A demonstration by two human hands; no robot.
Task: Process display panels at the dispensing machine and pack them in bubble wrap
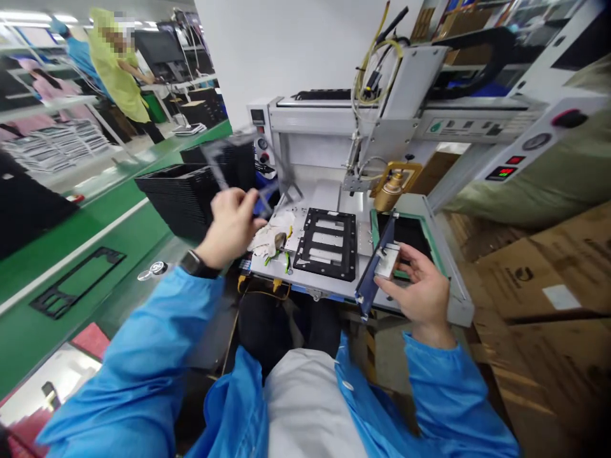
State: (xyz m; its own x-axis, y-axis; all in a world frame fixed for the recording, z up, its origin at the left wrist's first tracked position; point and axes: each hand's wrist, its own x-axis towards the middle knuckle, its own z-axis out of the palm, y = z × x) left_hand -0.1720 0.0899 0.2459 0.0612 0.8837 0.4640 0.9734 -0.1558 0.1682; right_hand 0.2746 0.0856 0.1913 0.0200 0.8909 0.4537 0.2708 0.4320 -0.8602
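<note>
My left hand [233, 222] is closed on a thin dark rectangular frame [217, 166], smeared by motion and held up beside the black trays. In my right hand [422, 286] is a dark blue plate [368, 280], tilted nearly on edge. My fingers grip it by a pale block-shaped handle [389, 261] on its face. Between the two hands, a black slotted fixture [351, 245] lies on the machine bed. A green-rimmed tray [432, 238] with a dark inside sits behind my right hand. Nearer my left hand is a crumpled white cloth [267, 242].
A dispensing machine's head [356, 172] with hoses and a brass-coloured pot [390, 191] hangs over the bed. Stacked black trays [176, 197] stand at left. Another black frame [76, 280] lies on the green belt. Cartons [525, 273] are at right; people work far left.
</note>
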